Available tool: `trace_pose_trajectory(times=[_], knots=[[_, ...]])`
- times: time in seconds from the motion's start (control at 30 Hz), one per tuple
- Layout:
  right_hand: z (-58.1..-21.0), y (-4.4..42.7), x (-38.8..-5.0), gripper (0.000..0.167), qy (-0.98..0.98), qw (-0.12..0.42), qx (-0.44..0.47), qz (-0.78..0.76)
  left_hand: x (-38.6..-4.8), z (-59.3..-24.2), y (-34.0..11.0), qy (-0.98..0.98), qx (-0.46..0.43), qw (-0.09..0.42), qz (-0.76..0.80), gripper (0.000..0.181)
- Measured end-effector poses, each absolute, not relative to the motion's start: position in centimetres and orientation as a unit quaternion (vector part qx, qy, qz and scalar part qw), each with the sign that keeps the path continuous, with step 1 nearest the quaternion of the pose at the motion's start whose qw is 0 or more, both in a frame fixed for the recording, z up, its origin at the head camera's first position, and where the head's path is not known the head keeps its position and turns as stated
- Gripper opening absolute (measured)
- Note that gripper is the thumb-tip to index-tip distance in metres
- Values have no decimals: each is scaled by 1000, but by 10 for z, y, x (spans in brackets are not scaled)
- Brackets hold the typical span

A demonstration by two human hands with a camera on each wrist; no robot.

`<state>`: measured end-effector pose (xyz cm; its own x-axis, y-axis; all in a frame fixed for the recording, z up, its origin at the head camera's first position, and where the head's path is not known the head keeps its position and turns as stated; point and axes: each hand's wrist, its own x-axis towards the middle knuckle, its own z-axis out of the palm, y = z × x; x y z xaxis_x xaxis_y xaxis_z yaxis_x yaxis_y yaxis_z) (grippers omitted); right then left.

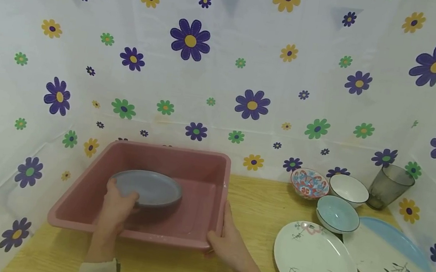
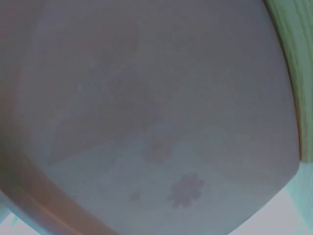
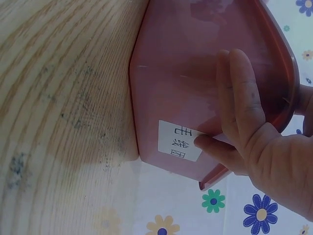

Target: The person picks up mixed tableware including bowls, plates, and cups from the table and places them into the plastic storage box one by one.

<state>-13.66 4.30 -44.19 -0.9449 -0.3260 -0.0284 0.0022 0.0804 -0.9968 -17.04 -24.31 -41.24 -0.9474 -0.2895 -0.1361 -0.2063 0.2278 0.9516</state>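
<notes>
A grey-blue oval dish [image 1: 147, 187] is inside a rectangular pink plastic basin [image 1: 203, 210] on the table in the head view. My left hand [image 1: 116, 203] holds the dish by its near left edge, thumb over the rim; whether the dish touches the basin floor I cannot tell. At the basin's right front corner, my right hand [image 1: 232, 241] grips the rim. The right wrist view shows that hand [image 3: 264, 132] with fingers along the outer wall, beside a white handwritten label [image 3: 178, 140]. The basin's smooth pinkish surface [image 2: 161, 98] fills most of the left wrist view.
Right of the basin stand a patterned bowl [image 1: 309, 183], a white bowl [image 1: 349, 189], a light blue bowl [image 1: 338, 214] and a smoky glass [image 1: 389, 189]. Nearer lie a flowered oval plate [image 1: 314, 259] and a blue-and-white plate [image 1: 389, 259]. A flowered sheet [image 1: 224, 78] hangs behind.
</notes>
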Motion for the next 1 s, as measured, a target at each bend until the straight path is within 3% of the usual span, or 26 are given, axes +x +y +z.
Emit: trace_pose_trajectory(times=[0.37,0.6,1.0], knots=[[-439,41,-136,99,732,120,-123,-660,-172,-406,-250,-907,152,-17,-393,76],[-441,40,-136,101,725,118,-137,-664,-177,-407,-257,-941,140,-26,-307,57],[-443,37,-136,101,727,111,-145,-661,-198,-418,-276,-975,98,-94,-174,38]])
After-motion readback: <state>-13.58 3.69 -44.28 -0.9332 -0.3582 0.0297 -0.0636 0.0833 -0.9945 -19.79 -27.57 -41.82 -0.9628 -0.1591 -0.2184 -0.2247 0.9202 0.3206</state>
